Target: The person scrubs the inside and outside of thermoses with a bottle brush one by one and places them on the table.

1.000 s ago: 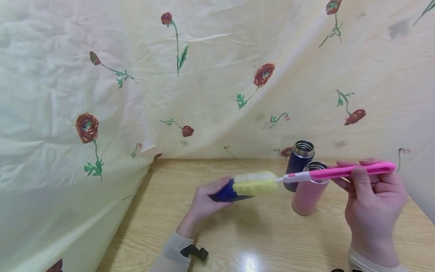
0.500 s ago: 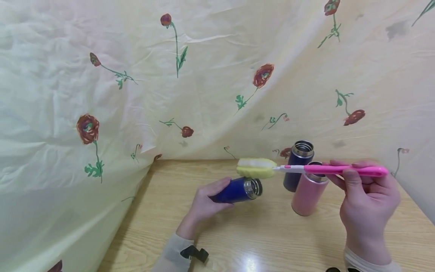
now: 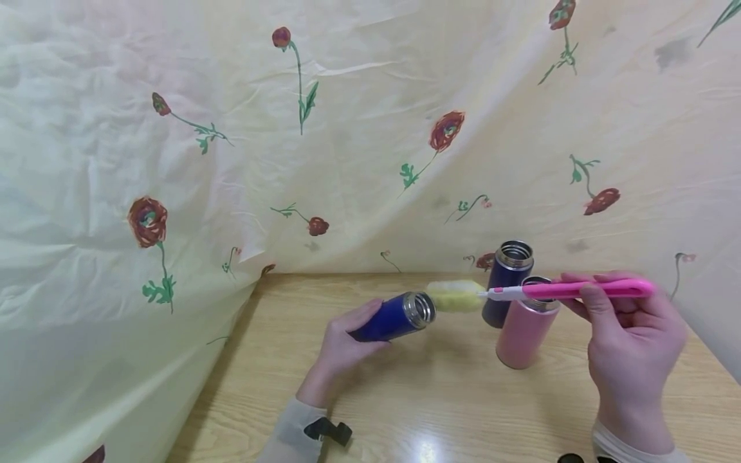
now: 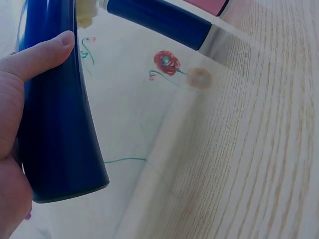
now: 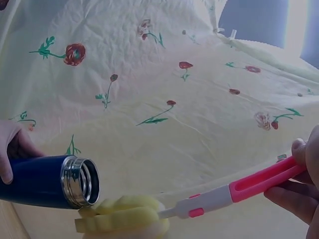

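Note:
My left hand (image 3: 341,344) grips a blue bottle (image 3: 382,321) by its lower body, tilted on its side above the table, its open steel mouth facing right. In the left wrist view the thumb lies across the blue bottle (image 4: 55,119). My right hand (image 3: 631,347) holds a bottle brush (image 3: 567,290) by its pink loop handle, roughly level. The brush's yellow and white sponge head (image 3: 457,297) is outside the bottle, right at its mouth. From the right wrist view, the sponge head (image 5: 124,216) sits just below and right of the steel rim (image 5: 82,182).
A lidless dark blue bottle (image 3: 500,286) and a lidless pink bottle (image 3: 523,334) stand upright close together under the brush, at the right of the wooden table (image 3: 463,405). A small dark round thing (image 3: 570,458) lies at the front edge. Flower-patterned cloth (image 3: 359,141) hangs behind and left.
The brush's sponge head was at the bottle's mouth, rose above it, and is now lower and further right of it. The left hand has tipped the bottle's mouth up slightly.

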`<state>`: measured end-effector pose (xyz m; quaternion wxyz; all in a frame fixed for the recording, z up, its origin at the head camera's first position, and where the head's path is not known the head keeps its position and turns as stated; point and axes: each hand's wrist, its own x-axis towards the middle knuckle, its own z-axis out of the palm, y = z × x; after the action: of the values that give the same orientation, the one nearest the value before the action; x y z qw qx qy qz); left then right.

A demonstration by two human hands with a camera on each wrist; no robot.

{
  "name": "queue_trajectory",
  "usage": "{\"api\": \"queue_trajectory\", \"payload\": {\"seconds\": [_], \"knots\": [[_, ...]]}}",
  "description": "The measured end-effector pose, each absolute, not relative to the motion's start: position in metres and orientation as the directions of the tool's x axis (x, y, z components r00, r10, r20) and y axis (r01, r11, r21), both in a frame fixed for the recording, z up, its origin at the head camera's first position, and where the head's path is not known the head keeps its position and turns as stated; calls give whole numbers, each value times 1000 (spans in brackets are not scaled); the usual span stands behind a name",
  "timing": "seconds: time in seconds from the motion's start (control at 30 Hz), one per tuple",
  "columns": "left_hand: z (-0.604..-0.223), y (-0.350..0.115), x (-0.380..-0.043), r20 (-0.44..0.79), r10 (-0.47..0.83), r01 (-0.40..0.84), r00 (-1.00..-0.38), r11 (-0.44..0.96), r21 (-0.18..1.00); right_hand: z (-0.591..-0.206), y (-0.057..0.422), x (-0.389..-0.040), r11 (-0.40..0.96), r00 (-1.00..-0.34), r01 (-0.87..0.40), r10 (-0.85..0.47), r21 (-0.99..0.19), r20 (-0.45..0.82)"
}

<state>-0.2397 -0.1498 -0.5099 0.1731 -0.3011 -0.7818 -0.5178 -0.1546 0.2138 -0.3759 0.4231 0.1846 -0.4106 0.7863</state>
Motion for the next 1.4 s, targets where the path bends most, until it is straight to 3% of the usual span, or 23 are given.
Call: {"api": "queue_trajectory", "payload": {"seconds": [0.17,0.4,0.93,1.13,1.27,1.4], "knots": [[-510,-150,-240,545,243,596,-802,278,753,-378,217,-153,-291,-588,-806,498,-516,638],[-511,-152,-242,551,235,598,-801,270,755,-378,223,-148,-422,-618,-785,480,-453,623],[-512,-152,-241,501,303,576,-810,258,775,-376,222,-147,-541,-657,-743,476,-394,584],[-509,-148,-239,470,314,550,-825,252,796,-373,214,-151,-534,-645,-763,584,-365,493],[-504,-142,-236,432,305,495,-849,171,852,-372,213,-153,-543,-631,-776,661,-322,405],[-497,-134,-234,363,281,396,-888,70,915,-374,216,-154,-637,-676,-737,685,-225,272]]}}
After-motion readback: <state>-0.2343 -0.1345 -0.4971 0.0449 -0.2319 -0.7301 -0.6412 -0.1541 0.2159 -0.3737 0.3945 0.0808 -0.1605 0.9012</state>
